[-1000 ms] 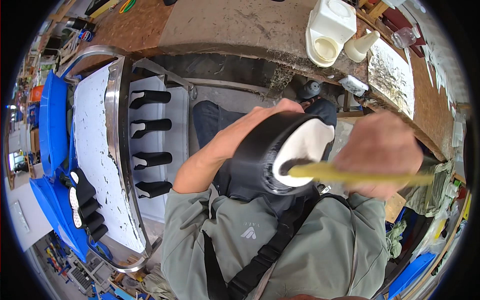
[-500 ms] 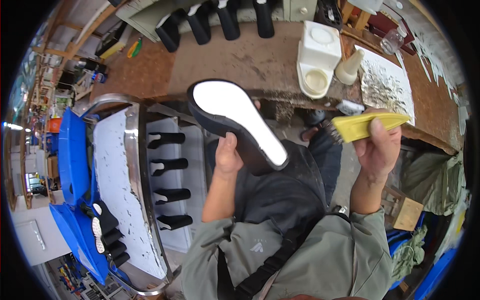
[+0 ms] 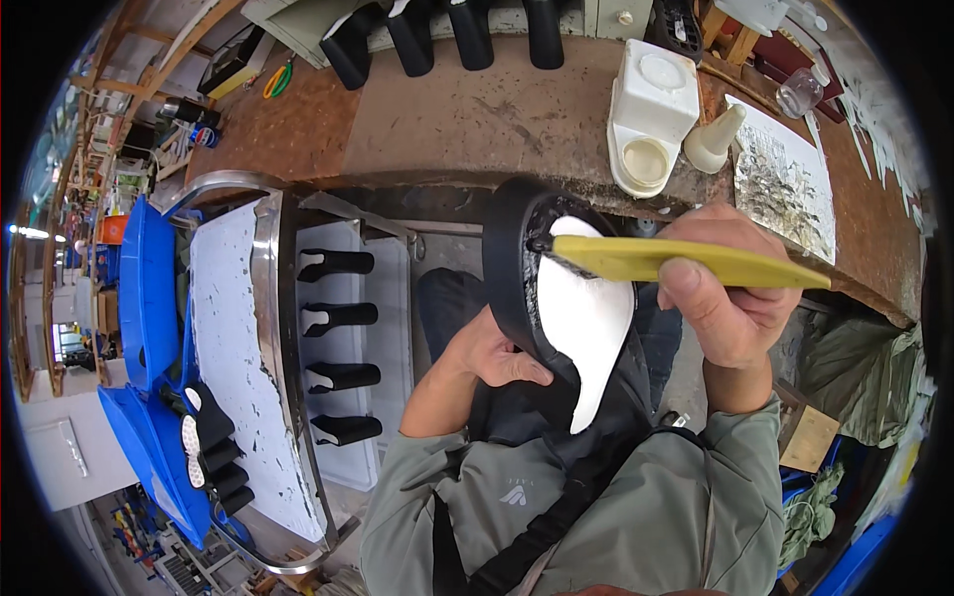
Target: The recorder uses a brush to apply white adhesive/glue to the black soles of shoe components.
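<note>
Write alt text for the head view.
A person's right grip holds a flat yellow brush to the edge of a black sole-shaped piece with a white face, held by the left grip. Four bent black pieces lie on a grey tray.

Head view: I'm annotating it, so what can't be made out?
In the head view:
Left hand: some fingers, hidden behind the shoe piece.
Shoe piece: far side, turned away.
Right hand: some fingers, partly covered by the yellow brush.
Yellow brush: bristle tips, too small and dark against the shoe piece.
Black pieces on the bench: some tops, cut off by the upper edge.
</note>
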Available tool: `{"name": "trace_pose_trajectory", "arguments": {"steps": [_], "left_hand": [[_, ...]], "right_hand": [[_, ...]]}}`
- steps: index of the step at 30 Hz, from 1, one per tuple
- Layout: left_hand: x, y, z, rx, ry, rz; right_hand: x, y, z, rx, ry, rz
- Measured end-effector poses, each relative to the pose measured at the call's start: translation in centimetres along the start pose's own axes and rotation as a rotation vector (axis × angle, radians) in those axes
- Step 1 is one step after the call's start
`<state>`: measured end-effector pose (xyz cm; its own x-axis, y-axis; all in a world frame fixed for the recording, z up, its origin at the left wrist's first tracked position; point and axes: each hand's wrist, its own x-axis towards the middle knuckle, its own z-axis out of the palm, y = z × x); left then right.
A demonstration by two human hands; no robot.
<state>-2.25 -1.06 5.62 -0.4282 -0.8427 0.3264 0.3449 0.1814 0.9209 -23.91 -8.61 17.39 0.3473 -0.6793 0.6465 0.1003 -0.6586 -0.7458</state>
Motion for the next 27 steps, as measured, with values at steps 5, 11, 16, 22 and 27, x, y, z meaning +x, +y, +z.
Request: {"name": "trace_pose_trajectory", "arguments": {"steps": [5,11,16,22,27], "left_hand": [[0.6,1.4,0.8,0.076,0.022,-0.031],[0.5,1.9,1.0,0.069,0.037,-0.040],[0.9,2.6,2.1,-0.013,0.106,-0.089],[1.2,2.4,2.7,0.011,0.147,-0.068],[1.7,1.8,2.8,0.074,0.149,0.050]], "right_hand": [[-0.3,-0.7,-0.4,0.003,-0.091,0.016],[-1.0,-0.5,-0.1,0.047,-0.124,-0.083],[-2.2,-0.4,-0.4,-0.062,-0.104,-0.158],[-2.9,-0.4,-0.8,-0.051,-0.083,-0.204],[-3.8,-0.1,-1.4,-0.084,-0.091,-0.251]]}}
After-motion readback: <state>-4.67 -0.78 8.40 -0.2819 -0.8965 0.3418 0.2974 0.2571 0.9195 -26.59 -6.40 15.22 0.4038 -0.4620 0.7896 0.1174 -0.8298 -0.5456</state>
